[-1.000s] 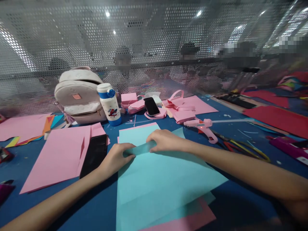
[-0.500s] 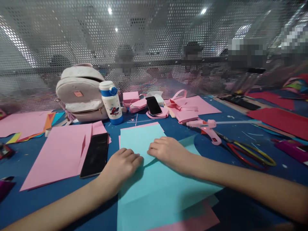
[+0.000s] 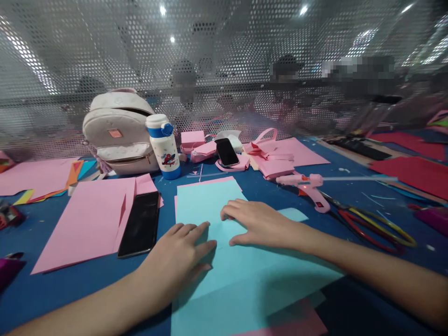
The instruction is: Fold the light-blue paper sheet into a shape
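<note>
Near edge: corner of a pink sheet (image 3: 290,322) shows on the blue counter (image 3: 52,289), under the turquoise sheet (image 3: 252,284). The turquoise sheet lies flat at ctr of the counter, directly in front of the person. It partly overlaps a second turquoise sheet (image 3: 201,200) further back.

Left hand (image 3: 182,256): palm down, fingers extended and slightly spread, flat on the left part of the turquoise sheet. Grips nothing.

Right hand (image 3: 261,224): palm down, fingers extended toward the left, pressing on the same sheet just beyond the left hand. Grips nothing. Fingertips of the two hands are near each other, not touching.

Left of the hands: black phone (image 3: 140,224), screen up, resting on a large pink paper (image 3: 84,224).

Right of the hands: pink glue gun (image 3: 310,184) w/ scissors (image 3: 345,215) just beside it.

Further back: water bottle (image 3: 164,147), upright, next to a white backpack (image 3: 117,126). A second phone (image 3: 227,151) lies among pink scraps (image 3: 271,161). Red paper (image 3: 409,170) at far right.

Rear: perforated metal screen (image 3: 224,60) bounds the counter. Persons behind it are blurred.
</note>
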`<state>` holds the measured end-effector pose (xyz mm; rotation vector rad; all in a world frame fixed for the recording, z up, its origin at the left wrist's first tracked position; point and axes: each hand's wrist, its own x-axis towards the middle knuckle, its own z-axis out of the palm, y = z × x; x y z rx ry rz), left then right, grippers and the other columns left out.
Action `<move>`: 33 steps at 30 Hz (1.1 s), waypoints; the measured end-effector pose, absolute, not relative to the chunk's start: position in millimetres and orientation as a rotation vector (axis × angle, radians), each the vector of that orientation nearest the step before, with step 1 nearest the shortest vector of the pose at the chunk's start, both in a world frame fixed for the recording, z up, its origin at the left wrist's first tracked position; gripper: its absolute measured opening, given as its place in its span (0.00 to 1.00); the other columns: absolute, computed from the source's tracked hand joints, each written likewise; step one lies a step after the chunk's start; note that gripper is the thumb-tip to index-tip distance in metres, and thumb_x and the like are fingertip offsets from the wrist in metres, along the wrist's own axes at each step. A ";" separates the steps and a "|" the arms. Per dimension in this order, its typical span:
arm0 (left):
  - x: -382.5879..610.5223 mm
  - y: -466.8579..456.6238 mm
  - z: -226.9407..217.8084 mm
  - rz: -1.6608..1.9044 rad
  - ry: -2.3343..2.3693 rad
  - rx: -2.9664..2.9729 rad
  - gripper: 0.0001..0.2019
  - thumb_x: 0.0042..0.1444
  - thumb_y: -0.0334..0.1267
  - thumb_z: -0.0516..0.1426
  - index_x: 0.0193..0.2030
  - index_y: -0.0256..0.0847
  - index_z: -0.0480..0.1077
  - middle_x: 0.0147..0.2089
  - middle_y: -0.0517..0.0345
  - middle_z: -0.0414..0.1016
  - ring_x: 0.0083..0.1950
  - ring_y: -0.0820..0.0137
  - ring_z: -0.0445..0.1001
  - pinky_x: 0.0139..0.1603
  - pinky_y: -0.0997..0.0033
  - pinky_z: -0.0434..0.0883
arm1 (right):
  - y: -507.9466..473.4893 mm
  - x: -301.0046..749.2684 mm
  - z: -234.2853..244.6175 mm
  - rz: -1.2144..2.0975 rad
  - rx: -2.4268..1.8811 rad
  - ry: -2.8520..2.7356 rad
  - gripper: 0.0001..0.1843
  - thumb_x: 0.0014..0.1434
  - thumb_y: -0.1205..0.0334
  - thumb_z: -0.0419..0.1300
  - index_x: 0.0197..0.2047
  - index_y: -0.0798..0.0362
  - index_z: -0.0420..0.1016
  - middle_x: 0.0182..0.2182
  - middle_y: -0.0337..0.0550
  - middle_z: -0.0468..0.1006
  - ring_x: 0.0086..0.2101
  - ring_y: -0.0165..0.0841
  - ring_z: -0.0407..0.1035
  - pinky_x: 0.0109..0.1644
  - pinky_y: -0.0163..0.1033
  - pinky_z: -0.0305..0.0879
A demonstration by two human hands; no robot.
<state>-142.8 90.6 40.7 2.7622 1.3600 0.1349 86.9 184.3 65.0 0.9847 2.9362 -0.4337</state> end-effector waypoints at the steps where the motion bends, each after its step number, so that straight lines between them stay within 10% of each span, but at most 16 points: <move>1: -145.2 95.4 45.1 0.183 1.316 2.645 0.14 0.61 0.38 0.60 0.54 0.50 0.73 0.65 0.49 0.67 0.56 0.52 0.73 0.52 0.48 0.72 | 185.5 87.3 65.6 -0.494 1.004 2.899 0.26 0.51 0.48 0.69 0.49 0.51 0.71 0.46 0.45 0.76 0.45 0.42 0.71 0.40 0.39 0.62; 8: -159.6 125.3 44.0 0.584 1.251 1.940 0.18 0.55 0.33 0.63 0.52 0.41 0.66 0.47 0.55 0.76 0.44 0.67 0.74 0.44 0.69 0.70 | 192.2 92.5 70.8 -0.748 0.940 2.862 0.12 0.55 0.57 0.65 0.42 0.51 0.74 0.42 0.40 0.77 0.40 0.36 0.70 0.37 0.35 0.56; 24: -156.1 120.0 55.2 0.615 1.164 1.919 0.13 0.63 0.43 0.55 0.44 0.40 0.79 0.44 0.57 0.82 0.43 0.65 0.76 0.44 0.74 0.68 | 196.7 102.7 86.9 -0.618 0.679 3.065 0.08 0.66 0.60 0.59 0.45 0.51 0.76 0.41 0.41 0.81 0.39 0.35 0.73 0.40 0.35 0.57; 33: -154.9 119.2 56.4 0.572 1.239 1.986 0.22 0.66 0.48 0.49 0.30 0.35 0.74 0.26 0.62 0.69 0.29 0.73 0.63 0.30 0.75 0.59 | 196.6 101.0 86.2 -0.526 0.823 3.047 0.12 0.66 0.58 0.58 0.51 0.49 0.76 0.43 0.43 0.82 0.40 0.38 0.75 0.40 0.36 0.59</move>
